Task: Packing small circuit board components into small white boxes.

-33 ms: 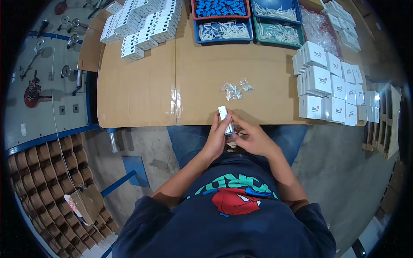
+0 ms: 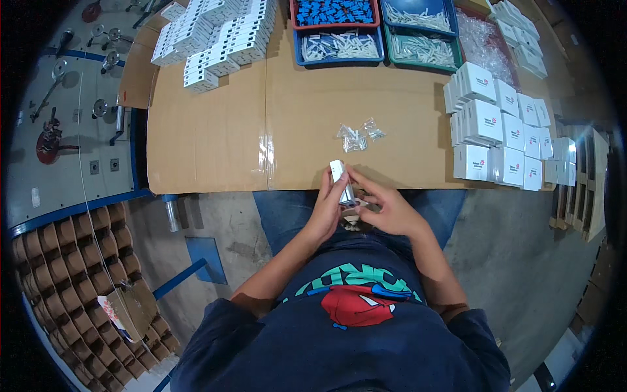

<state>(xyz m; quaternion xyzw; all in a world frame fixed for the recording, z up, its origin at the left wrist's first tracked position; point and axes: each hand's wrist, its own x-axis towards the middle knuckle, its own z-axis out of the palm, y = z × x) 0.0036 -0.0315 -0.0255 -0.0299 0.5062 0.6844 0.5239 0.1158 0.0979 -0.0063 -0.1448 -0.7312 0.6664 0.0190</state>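
Note:
A small white box [image 2: 337, 171] is held at the table's near edge, between my two hands and in front of my body. My left hand [image 2: 323, 212] is closed round its left side, the thumb along its face. The curled fingers of my right hand [image 2: 388, 210] meet the box's right side, with the thumb near its lower end. Partly hidden by the fingers, the lower end looks grey and shiny. Beyond the hands, small clear plastic bags [image 2: 354, 138] with little pale parts in them lie on the cardboard table top [image 2: 209, 137].
White boxes [image 2: 225, 59] are stacked at the far left, and more white boxes [image 2: 486, 124] at the right. Across the back stand a red tray [image 2: 336, 27] of blue pieces, blue trays [image 2: 339, 63] and a green tray [image 2: 424, 67] of white pieces. A cardboard divider grid [image 2: 72, 274] stands lower left.
The box has shifted very slightly and more of its grey lower end shows. My right thumb and fingers have moved a little away from that end.

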